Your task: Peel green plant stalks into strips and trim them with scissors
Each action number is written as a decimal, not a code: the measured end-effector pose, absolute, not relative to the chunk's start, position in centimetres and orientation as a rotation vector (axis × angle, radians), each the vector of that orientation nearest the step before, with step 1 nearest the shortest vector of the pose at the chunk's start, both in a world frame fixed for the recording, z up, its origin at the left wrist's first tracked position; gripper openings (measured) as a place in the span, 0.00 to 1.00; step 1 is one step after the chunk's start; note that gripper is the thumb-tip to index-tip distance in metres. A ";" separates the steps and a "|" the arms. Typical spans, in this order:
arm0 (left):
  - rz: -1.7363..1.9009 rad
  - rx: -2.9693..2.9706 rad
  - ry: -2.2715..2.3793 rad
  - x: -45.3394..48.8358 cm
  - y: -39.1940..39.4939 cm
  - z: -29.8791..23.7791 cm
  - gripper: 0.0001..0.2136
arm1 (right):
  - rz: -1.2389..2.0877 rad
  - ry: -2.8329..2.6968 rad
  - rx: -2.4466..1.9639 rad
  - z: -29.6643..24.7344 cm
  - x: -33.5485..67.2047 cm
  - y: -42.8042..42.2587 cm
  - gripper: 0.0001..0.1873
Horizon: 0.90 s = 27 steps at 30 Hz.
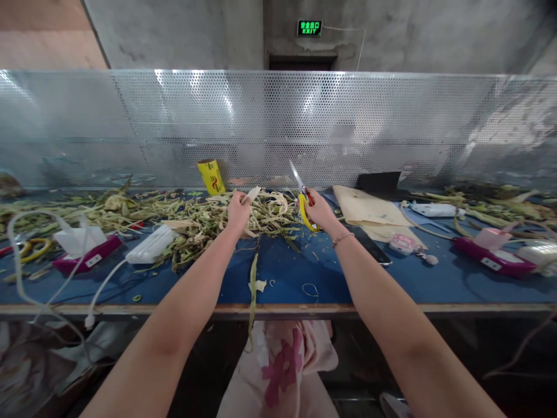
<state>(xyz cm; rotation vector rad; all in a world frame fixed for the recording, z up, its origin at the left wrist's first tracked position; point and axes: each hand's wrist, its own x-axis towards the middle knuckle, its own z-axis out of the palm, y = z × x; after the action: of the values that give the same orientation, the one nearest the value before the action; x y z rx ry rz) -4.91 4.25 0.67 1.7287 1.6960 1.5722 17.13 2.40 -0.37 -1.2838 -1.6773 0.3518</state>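
Note:
A pale, flat strip of dried plant leaf is pinched in my left hand, just above the heap of dried stalks and leaves. My right hand grips a pair of scissors with yellow and red handles, their blades pointing up and away from me. The blades look closed together and apart from the leaf strip. One long dry leaf trails from the heap over the table's front edge.
Power strips with cables and white adapters lie on both sides. By my right forearm are a phone, a pink earphone case and brown paper. A yellow can stands before the perforated metal screen.

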 end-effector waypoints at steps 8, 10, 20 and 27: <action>1.528 1.649 1.684 -4.9 3.8 1.2 0.07 | 0.213 -1.938 -1.293 -0.7 16.2 1.5 0.17; 1.528 1.638 1.664 -4.9 3.8 1.1 0.09 | 0.220 -1.949 -1.313 -0.9 16.0 1.5 0.16; 1.608 1.507 1.465 -4.9 4.6 0.4 0.09 | 0.230 -2.060 -1.379 -0.4 15.7 0.5 0.24; 1.662 1.476 1.422 -5.2 5.2 -0.1 0.09 | 0.249 -2.169 -1.404 -0.6 15.0 0.1 0.26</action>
<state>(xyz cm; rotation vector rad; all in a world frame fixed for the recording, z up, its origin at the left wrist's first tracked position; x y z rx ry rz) -5.18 5.25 -0.09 1.4758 1.4221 1.6623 15.03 0.11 -0.61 -1.4044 -2.1692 0.2493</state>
